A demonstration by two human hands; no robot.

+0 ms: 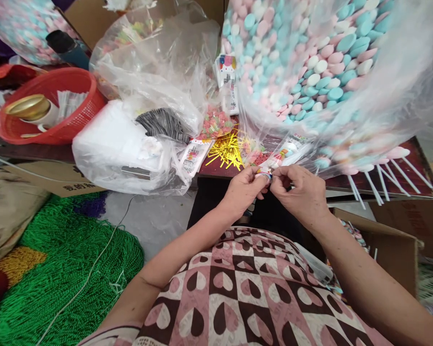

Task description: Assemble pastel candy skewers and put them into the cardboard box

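Observation:
My left hand [242,190] and my right hand [300,191] are close together at the table's front edge. Both have their fingers pinched on a small printed plastic bag [262,172], mostly hidden by the fingers. Just beyond lies a clear bag with printed markings [294,144], beside red and pastel pieces [261,157]. Shiny gold twist ties [225,150] are heaped to the left of my hands. Next to them is a stack of printed cards [195,157]. A small heap of pink and green pieces [216,122] sits behind the ties.
A large clear bag of pink, white and blue oval pieces [317,77] covers the right side. White sticks [382,182] poke over the table edge. At left stand a white plastic bag [111,144] and a red basket [68,89]. Green beaded strands [75,259] cover the floor.

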